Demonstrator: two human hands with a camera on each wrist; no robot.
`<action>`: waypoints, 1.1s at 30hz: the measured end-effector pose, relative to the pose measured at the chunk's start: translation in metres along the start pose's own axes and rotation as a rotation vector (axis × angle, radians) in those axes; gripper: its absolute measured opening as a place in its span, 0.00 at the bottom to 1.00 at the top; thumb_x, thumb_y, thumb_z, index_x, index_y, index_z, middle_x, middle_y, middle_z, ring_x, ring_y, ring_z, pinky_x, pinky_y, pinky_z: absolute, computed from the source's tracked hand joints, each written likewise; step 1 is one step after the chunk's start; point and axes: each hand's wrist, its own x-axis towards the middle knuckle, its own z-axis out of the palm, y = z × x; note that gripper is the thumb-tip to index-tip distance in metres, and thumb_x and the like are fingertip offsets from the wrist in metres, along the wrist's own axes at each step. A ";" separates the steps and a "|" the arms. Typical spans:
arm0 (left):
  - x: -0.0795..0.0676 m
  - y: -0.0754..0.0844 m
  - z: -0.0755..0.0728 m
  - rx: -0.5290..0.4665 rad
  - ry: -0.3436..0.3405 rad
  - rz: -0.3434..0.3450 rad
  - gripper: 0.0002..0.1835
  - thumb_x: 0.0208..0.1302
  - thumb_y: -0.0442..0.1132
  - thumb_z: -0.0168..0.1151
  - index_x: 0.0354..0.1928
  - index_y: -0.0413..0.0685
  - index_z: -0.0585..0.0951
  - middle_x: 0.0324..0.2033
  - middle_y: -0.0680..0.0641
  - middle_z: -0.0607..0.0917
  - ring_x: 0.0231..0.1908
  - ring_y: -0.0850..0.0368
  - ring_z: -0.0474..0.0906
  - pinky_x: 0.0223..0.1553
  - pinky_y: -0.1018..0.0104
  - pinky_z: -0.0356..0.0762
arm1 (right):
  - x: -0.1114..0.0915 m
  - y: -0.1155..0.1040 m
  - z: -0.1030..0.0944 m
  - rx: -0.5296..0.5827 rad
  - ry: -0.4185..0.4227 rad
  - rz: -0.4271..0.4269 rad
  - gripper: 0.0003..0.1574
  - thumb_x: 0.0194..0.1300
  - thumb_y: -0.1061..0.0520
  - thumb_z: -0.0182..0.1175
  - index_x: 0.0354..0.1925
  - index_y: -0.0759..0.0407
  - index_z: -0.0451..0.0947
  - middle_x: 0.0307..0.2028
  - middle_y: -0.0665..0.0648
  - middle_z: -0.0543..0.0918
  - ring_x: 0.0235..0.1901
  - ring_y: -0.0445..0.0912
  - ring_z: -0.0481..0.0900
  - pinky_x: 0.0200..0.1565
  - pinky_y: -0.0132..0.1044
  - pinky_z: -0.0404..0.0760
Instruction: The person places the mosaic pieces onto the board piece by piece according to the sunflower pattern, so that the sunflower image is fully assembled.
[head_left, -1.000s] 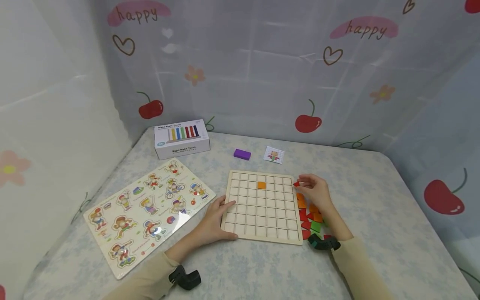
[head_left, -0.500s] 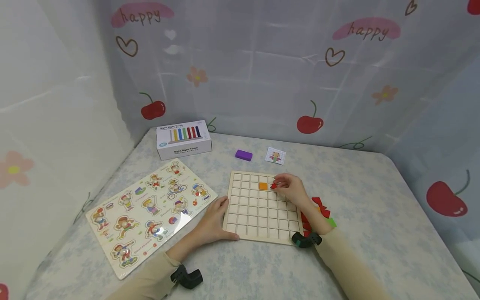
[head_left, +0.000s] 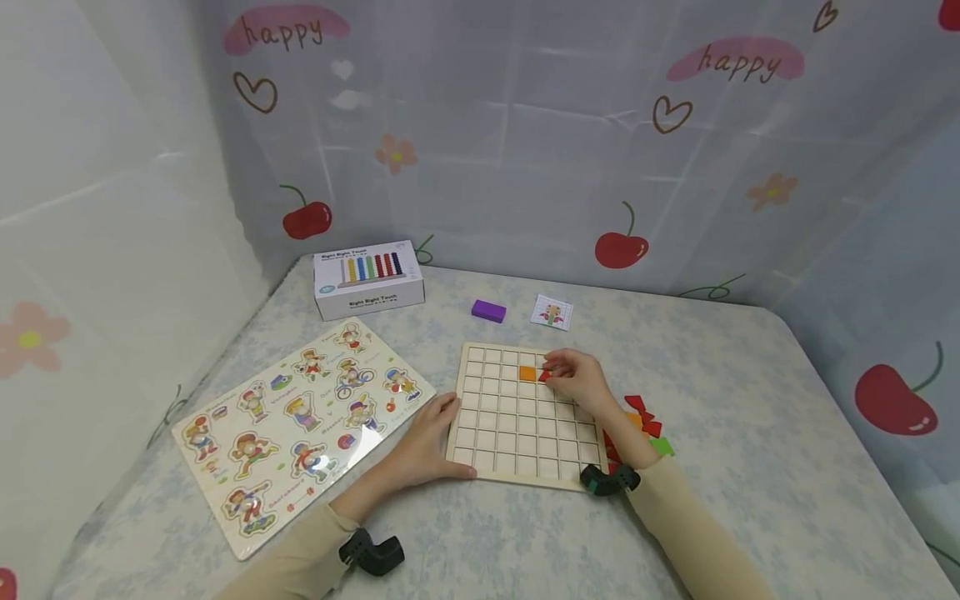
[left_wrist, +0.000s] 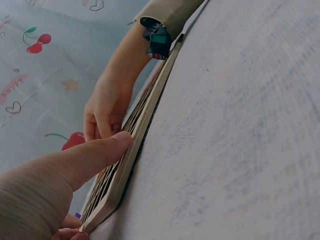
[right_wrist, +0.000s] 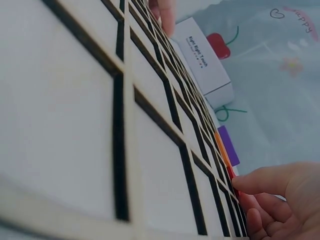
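Note:
A square wooden grid board [head_left: 497,418] lies in front of me. My left hand [head_left: 426,446] rests at its left side, thumb and fingers spread; in the left wrist view the straight thumb [left_wrist: 102,155] touches the rim. My right hand [head_left: 581,382] is over the board's upper right, pinching a small red tile [head_left: 543,376] between thumb and fingers. That tile is right at a cell beside an orange square tile [head_left: 527,373], which sits in the grid. The right wrist view shows the thumb against the red tile [right_wrist: 231,176]; its full outline is hidden.
Loose red, orange and green tiles [head_left: 652,428] lie right of the board, partly under the right forearm. Behind it are a purple block [head_left: 489,311] and a small pattern card [head_left: 552,312]. A picture puzzle board [head_left: 300,433] and a white box [head_left: 369,279] stand left.
My right hand has carried the red tile leftward from beside the pile onto the board, near the orange tile. The left hand stays at the board's left side, its raised finger drawn back.

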 end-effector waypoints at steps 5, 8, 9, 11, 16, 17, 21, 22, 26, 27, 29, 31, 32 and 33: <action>0.000 0.000 0.001 -0.004 0.000 0.005 0.62 0.39 0.56 0.78 0.73 0.38 0.54 0.71 0.37 0.56 0.71 0.37 0.49 0.69 0.41 0.53 | -0.001 -0.001 0.001 0.008 -0.005 -0.005 0.23 0.56 0.70 0.63 0.52 0.68 0.77 0.44 0.68 0.84 0.36 0.46 0.79 0.37 0.27 0.78; 0.000 0.001 0.002 -0.002 -0.001 0.006 0.63 0.39 0.56 0.78 0.73 0.37 0.53 0.71 0.37 0.56 0.71 0.38 0.50 0.69 0.41 0.53 | -0.002 -0.002 0.001 0.000 -0.008 0.002 0.23 0.57 0.69 0.63 0.52 0.66 0.78 0.44 0.67 0.84 0.35 0.46 0.78 0.37 0.27 0.78; 0.000 0.001 0.002 -0.003 -0.002 0.007 0.63 0.39 0.56 0.78 0.73 0.37 0.52 0.71 0.37 0.56 0.71 0.38 0.50 0.69 0.41 0.53 | -0.002 -0.002 0.001 -0.003 -0.007 0.006 0.22 0.57 0.69 0.63 0.52 0.66 0.78 0.44 0.67 0.84 0.35 0.46 0.78 0.36 0.27 0.78; 0.000 0.001 0.002 -0.007 0.000 0.010 0.63 0.39 0.56 0.78 0.73 0.37 0.52 0.71 0.37 0.56 0.71 0.38 0.50 0.69 0.41 0.53 | -0.002 -0.002 0.001 -0.011 -0.006 0.014 0.22 0.57 0.68 0.63 0.52 0.65 0.78 0.44 0.66 0.84 0.35 0.47 0.77 0.36 0.27 0.77; 0.001 0.002 0.002 -0.011 0.002 0.011 0.63 0.39 0.56 0.78 0.73 0.37 0.53 0.71 0.37 0.57 0.70 0.38 0.51 0.68 0.41 0.54 | -0.002 -0.001 0.002 -0.006 -0.005 0.017 0.21 0.57 0.68 0.64 0.51 0.65 0.79 0.44 0.67 0.84 0.34 0.47 0.77 0.35 0.27 0.77; 0.001 0.002 0.002 -0.012 0.001 0.009 0.63 0.39 0.55 0.78 0.73 0.37 0.53 0.71 0.37 0.57 0.70 0.38 0.51 0.68 0.41 0.54 | -0.003 -0.001 0.001 -0.006 -0.006 0.016 0.21 0.57 0.67 0.64 0.51 0.65 0.79 0.44 0.67 0.84 0.34 0.47 0.77 0.35 0.27 0.77; 0.000 0.002 0.002 -0.018 -0.005 0.003 0.63 0.39 0.55 0.78 0.73 0.37 0.53 0.71 0.37 0.56 0.71 0.38 0.50 0.69 0.41 0.53 | -0.006 -0.002 -0.003 -0.015 0.011 0.007 0.21 0.58 0.66 0.64 0.52 0.66 0.78 0.44 0.67 0.83 0.36 0.48 0.79 0.36 0.27 0.78; 0.000 0.002 0.002 -0.020 -0.006 0.003 0.63 0.39 0.55 0.78 0.73 0.37 0.53 0.71 0.37 0.56 0.71 0.38 0.50 0.69 0.41 0.53 | -0.007 -0.003 -0.006 -0.022 0.017 0.007 0.21 0.58 0.66 0.64 0.52 0.66 0.78 0.44 0.67 0.83 0.36 0.48 0.80 0.36 0.27 0.78; -0.001 0.002 0.002 -0.023 -0.007 0.006 0.63 0.39 0.55 0.78 0.73 0.37 0.53 0.71 0.37 0.56 0.71 0.38 0.50 0.69 0.41 0.53 | -0.019 -0.007 -0.024 -0.049 0.055 0.003 0.21 0.60 0.66 0.63 0.53 0.68 0.77 0.44 0.69 0.83 0.40 0.53 0.80 0.40 0.28 0.78; -0.001 0.002 0.002 -0.022 -0.008 0.005 0.63 0.39 0.55 0.78 0.73 0.37 0.53 0.71 0.37 0.56 0.71 0.38 0.50 0.69 0.41 0.53 | -0.022 -0.005 -0.030 -0.056 0.062 0.006 0.21 0.60 0.66 0.63 0.53 0.68 0.76 0.44 0.69 0.83 0.40 0.53 0.80 0.40 0.27 0.77; -0.001 0.002 0.001 -0.021 -0.011 0.004 0.62 0.40 0.56 0.77 0.73 0.38 0.52 0.71 0.37 0.56 0.71 0.38 0.50 0.69 0.41 0.53 | -0.028 0.000 -0.043 -0.087 0.082 0.012 0.21 0.61 0.65 0.62 0.53 0.69 0.76 0.44 0.70 0.83 0.40 0.54 0.80 0.41 0.28 0.77; -0.001 0.001 0.000 -0.019 -0.017 0.004 0.62 0.41 0.56 0.77 0.73 0.38 0.52 0.71 0.37 0.55 0.71 0.38 0.50 0.69 0.41 0.53 | -0.034 0.011 -0.055 -0.126 0.107 0.030 0.21 0.62 0.63 0.62 0.54 0.67 0.76 0.45 0.68 0.83 0.40 0.53 0.79 0.41 0.26 0.77; -0.001 0.001 -0.001 -0.016 -0.021 0.006 0.62 0.41 0.56 0.77 0.73 0.39 0.52 0.71 0.37 0.55 0.71 0.38 0.49 0.69 0.41 0.53 | -0.037 0.013 -0.061 -0.141 0.118 0.045 0.22 0.62 0.63 0.62 0.54 0.68 0.76 0.45 0.68 0.83 0.41 0.54 0.79 0.41 0.25 0.77; -0.001 0.001 -0.002 -0.011 -0.023 0.010 0.62 0.41 0.56 0.76 0.73 0.39 0.52 0.71 0.37 0.55 0.71 0.38 0.49 0.69 0.41 0.53 | -0.041 0.015 -0.067 -0.160 0.127 0.065 0.22 0.63 0.62 0.62 0.54 0.67 0.75 0.45 0.68 0.83 0.41 0.54 0.79 0.40 0.24 0.76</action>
